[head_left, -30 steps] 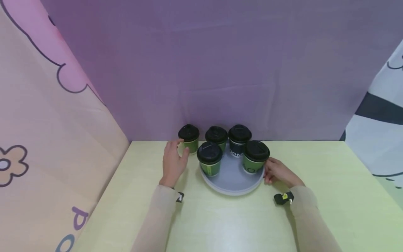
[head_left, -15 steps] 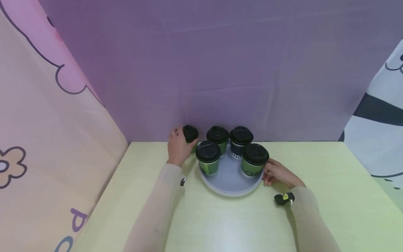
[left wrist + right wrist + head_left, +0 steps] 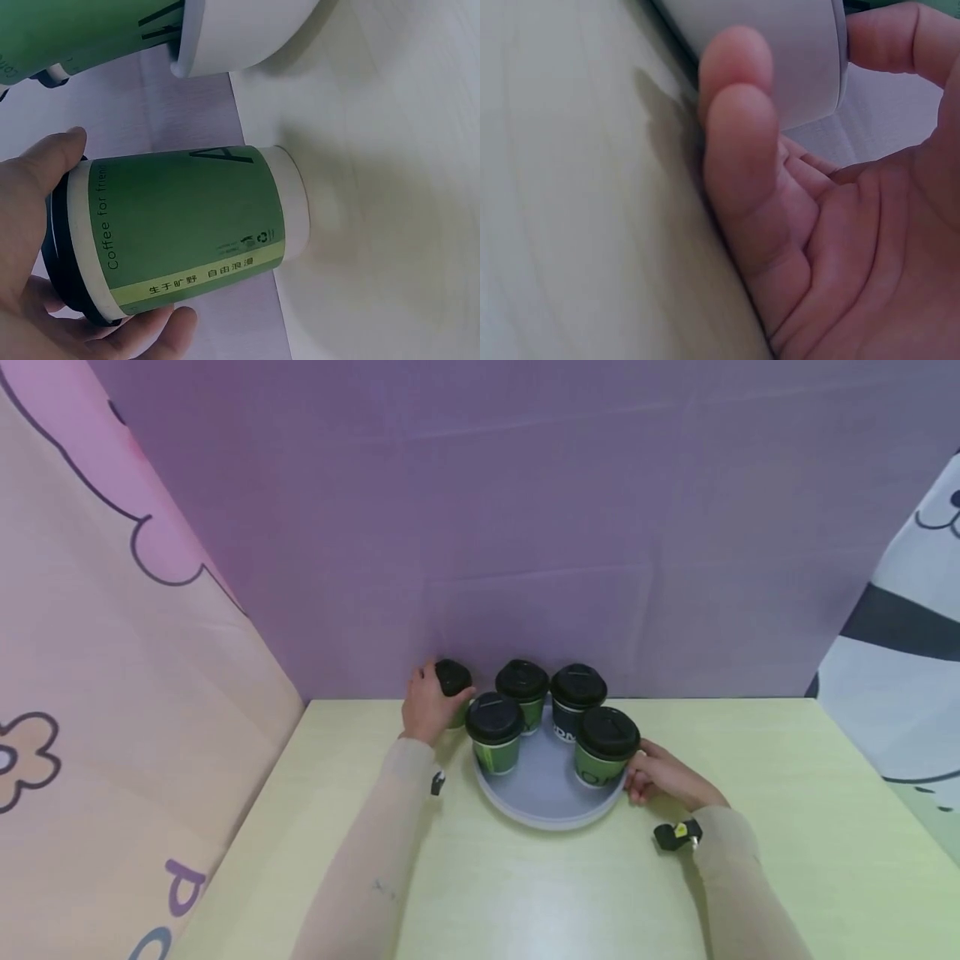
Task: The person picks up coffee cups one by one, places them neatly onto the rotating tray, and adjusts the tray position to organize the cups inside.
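Observation:
In the head view my left hand point(image 3: 432, 706) grips a green paper coffee cup point(image 3: 457, 714) by its black lid, at the table's back edge. The left wrist view shows the thumb on one side of that lid point(image 3: 64, 244) and curled fingers on the other. The cup's white base is at the tabletop; whether it touches is unclear. Beside it lies a round grey tray point(image 3: 551, 802) bearing several lidded cups, green ones point(image 3: 497, 752) and a dark one point(image 3: 564, 720). My right hand point(image 3: 671, 774) holds the tray's right rim, thumb on top, fingers curled against its outer wall point(image 3: 787, 60).
A purple cloth point(image 3: 525, 527) hangs right behind the table point(image 3: 540, 893). Printed cloths stand along the left side point(image 3: 135, 693) and the right side point(image 3: 900, 677). The tray's front-left cup is close to the gripped cup.
My left hand has reached forward and right to the lone green cup and taken hold of its lid. The tray with its cups has turned slightly clockwise, my right hand still on its rim.

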Tool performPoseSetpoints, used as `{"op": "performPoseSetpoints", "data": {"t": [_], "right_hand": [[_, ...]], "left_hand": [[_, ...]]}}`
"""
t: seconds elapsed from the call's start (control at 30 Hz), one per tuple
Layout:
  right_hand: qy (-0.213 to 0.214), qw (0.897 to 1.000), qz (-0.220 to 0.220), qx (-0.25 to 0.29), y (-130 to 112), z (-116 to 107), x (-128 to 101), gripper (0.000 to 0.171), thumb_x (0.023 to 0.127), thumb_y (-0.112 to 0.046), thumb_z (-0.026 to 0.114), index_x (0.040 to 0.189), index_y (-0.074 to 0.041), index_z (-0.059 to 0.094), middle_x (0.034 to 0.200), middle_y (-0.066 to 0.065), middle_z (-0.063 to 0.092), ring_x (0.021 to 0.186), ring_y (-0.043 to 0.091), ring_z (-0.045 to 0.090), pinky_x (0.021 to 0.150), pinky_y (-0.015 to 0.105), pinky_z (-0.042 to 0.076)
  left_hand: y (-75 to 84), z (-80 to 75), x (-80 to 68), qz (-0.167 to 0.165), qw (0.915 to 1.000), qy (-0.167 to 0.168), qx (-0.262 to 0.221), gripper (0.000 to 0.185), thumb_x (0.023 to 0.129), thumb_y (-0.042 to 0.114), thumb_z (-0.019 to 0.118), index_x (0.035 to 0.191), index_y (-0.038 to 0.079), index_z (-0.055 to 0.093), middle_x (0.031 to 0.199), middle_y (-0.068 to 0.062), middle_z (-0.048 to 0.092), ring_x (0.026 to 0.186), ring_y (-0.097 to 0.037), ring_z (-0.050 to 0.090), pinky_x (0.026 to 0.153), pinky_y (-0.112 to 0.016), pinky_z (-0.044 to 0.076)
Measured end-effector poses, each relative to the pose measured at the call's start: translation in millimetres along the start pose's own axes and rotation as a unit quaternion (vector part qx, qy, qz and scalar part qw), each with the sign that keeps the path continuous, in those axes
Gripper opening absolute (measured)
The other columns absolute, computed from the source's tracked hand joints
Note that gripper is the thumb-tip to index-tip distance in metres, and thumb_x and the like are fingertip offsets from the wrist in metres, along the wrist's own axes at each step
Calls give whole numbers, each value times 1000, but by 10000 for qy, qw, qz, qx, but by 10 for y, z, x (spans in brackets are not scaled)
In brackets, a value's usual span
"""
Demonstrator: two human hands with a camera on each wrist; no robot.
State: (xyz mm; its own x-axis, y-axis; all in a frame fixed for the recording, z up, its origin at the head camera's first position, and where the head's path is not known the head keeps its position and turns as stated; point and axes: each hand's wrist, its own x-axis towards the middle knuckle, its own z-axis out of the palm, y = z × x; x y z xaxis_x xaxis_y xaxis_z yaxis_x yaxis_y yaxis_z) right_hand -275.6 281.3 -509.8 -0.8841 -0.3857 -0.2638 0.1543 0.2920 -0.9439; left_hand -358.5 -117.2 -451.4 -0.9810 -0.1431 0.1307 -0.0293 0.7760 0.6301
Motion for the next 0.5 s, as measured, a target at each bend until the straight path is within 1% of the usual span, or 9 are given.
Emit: {"op": "performPoseSetpoints", "data": {"t": [0.2,0.33,0.4,0.5], "right_hand": [[96,9998,60,-139,-2,8,-6,47,95,-9,49,137,7,32,80,6,67,66,14,65,63,30,58],[112,9997,74,-185,-10,17,-16,46,96,-9,48,136,8,33,78,5,67,66,14,65,63,30,58],[144,9997,111,-179,-13,21,-10,40,97,-9,47,131,8,36,77,5,67,65,14,65,63,30,59],[198,9994,116,-263,-19,29,11,30,103,-18,42,122,6,41,77,7,67,63,14,65,61,30,59]], "left_hand": [[-60,-41,-35,122,9998,117,-103,94,84,54,79,155,9,37,149,-24,45,136,-40,49,108,-57,47],[-96,-102,-108,277,9991,234,-235,91,85,53,80,154,9,39,148,-24,46,135,-39,50,109,-56,47],[-105,-142,-159,321,9985,287,-335,91,85,52,80,153,8,40,148,-23,47,135,-38,50,110,-55,46],[-119,-197,-248,309,9982,338,-383,90,85,52,80,153,8,41,148,-22,47,135,-38,51,111,-55,46]]}}
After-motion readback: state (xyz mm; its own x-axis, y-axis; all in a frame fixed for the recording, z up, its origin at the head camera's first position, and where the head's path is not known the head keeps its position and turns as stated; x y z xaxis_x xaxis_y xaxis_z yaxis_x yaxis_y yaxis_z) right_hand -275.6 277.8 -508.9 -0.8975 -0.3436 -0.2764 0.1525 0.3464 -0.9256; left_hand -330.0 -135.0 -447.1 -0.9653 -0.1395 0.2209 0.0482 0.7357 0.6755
